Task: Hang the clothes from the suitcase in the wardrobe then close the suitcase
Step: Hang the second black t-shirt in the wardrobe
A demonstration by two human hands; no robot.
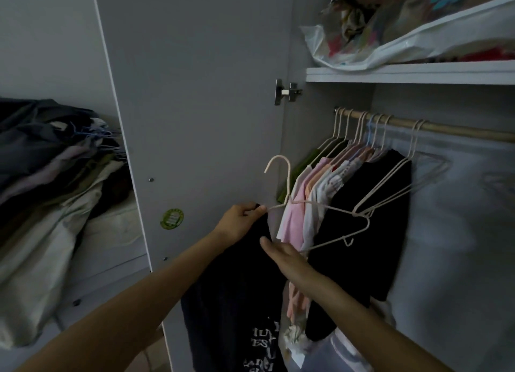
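A black t-shirt (231, 296) with white lettering hangs from my left hand (241, 222), which pinches its top edge together with one end of a white hanger (315, 204). The hanger's hook points up in front of the wardrobe opening. My right hand (284, 257) lies just below the hanger with fingers straight, touching the shirt's cloth. Behind them, the wooden rail (446, 127) carries several hangers with pink, white, green and black clothes (359, 204). The suitcase is out of view.
The open wardrobe door (195, 106) stands at left, close to my left arm. An upper shelf (409, 73) holds plastic bags of cloth. A pile of clothes (53, 190) lies on furniture at far left. An empty hanger (412, 162) hangs on the rail's right part.
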